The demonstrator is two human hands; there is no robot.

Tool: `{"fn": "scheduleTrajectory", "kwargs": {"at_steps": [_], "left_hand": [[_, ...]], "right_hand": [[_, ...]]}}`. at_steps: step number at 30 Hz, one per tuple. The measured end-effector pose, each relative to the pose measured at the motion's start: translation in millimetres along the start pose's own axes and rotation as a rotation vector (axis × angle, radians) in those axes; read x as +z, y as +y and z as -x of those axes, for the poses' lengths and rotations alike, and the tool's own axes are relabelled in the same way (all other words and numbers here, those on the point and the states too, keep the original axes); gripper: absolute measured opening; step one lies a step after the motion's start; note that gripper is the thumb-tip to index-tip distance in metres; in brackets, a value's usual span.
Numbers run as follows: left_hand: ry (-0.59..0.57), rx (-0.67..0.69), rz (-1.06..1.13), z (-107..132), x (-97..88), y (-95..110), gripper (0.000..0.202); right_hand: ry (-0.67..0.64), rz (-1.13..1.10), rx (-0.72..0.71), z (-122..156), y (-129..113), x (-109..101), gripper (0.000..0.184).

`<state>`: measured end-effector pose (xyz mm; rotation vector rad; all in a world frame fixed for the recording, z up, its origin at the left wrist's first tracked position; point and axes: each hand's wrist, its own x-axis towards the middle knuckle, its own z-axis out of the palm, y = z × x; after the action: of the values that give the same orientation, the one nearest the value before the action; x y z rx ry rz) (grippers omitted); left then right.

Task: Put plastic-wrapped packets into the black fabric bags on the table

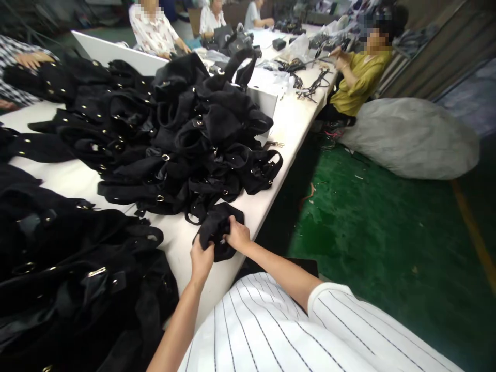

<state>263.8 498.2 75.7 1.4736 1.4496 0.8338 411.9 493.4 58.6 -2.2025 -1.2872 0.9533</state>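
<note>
A small black suede piece (pixel 217 223) lies at the near edge of the long white table (pixel 271 191). My left hand (pixel 201 258) grips its lower left side with fingers curled. On its right side my right hand (pixel 237 234) pinches the fabric. Just behind it rises a big heap of black suede bags with metal rings (pixel 182 134). More black bags (pixel 70 268) are piled to my left.
Several other people sit along the table: one in a yellow-green top (pixel 360 77) at the right side, others at the far end. A large grey sack (pixel 411 137) rests on the green floor (pixel 368 232). Straps and small parts (pixel 310 88) litter the far tabletop.
</note>
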Motion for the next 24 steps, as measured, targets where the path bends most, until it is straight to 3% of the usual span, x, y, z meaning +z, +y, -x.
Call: {"fn": "scheduleTrajectory", "kwargs": {"at_steps": [2,4,6,8,11,12,14,16,19,24], "left_hand": [[-0.074,0.104,-0.031,16.3,4.2,10.7,0.044],[-0.155,0.212,-0.056,30.7,8.6,17.4,0.052],[-0.157,0.272,-0.098,36.5,10.3,16.5,0.056],[-0.084,0.283,-0.150,32.8,7.2,9.2,0.049],[0.016,0.245,-0.188,19.8,-3.1,-2.2,0.039],[0.017,0.231,-0.186,16.0,-6.6,-4.0,0.035],[-0.009,0.196,-0.166,10.9,-12.7,-4.2,0.028],[-0.017,0.133,-0.149,7.4,-19.0,-2.8,0.029],[0.051,0.005,-0.164,-0.6,-32.4,-6.4,0.036],[0.197,-0.139,-0.234,-12.4,-59.9,-21.7,0.032]], "right_hand": [[0.025,0.034,-0.017,-0.2,-4.5,0.1,0.039],[0.046,0.039,-0.061,0.8,-6.6,-0.8,0.022],[0.055,0.043,-0.105,0.7,-3.6,-1.4,0.023],[0.036,0.038,-0.104,-2.6,4.9,-1.3,0.030],[-0.023,0.009,-0.024,-9.4,19.3,-2.0,0.076],[-0.016,0.023,-0.036,-9.7,21.2,-3.3,0.084],[0.062,0.055,-0.155,-6.0,17.4,-8.3,0.078],[0.172,0.037,-0.295,-2.6,4.3,-16.8,0.059],[0.197,0.002,-0.255,-16.3,-16.2,-36.3,0.033],[0.277,-0.056,-0.162,-55.3,-18.9,-92.4,0.047]]}}
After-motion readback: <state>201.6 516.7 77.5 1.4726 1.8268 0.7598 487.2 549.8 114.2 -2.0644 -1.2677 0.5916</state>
